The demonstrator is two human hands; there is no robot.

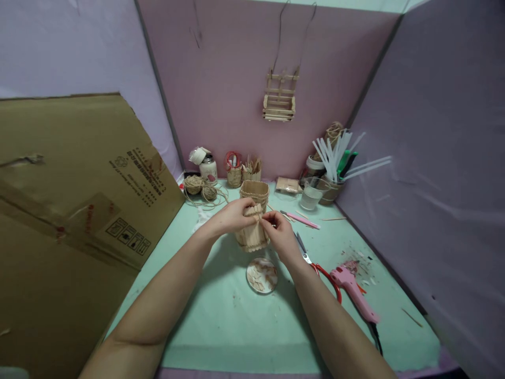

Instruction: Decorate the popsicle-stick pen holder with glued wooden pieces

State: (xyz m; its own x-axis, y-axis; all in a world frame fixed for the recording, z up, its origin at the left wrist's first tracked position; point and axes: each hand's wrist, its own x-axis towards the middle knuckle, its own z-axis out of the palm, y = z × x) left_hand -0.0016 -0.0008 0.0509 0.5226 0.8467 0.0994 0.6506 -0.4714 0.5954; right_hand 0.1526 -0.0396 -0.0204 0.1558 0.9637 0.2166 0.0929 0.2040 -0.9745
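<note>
In the middle of the head view, a small pale wooden-stick container (252,239) with scalloped edges is held above the table. My left hand (238,215) is wrapped round its upper left side. At the container's right side my right hand (279,231) is closed in a pinch, fingertips against the wood. Whatever lies between those fingertips is too small to make out. Directly behind stands another wooden-stick container (254,189) with a braided rim. Below the hands lies a round white dish (262,275) with small wooden pieces in it.
Red-handled scissors (327,279), a pink glue gun (355,295) and a pink craft knife (302,219) lie right. Twine balls (194,184), a jar (208,168), a clear cup (311,197) and glue sticks (333,158) stand behind. A cardboard box (79,210) fills the left.
</note>
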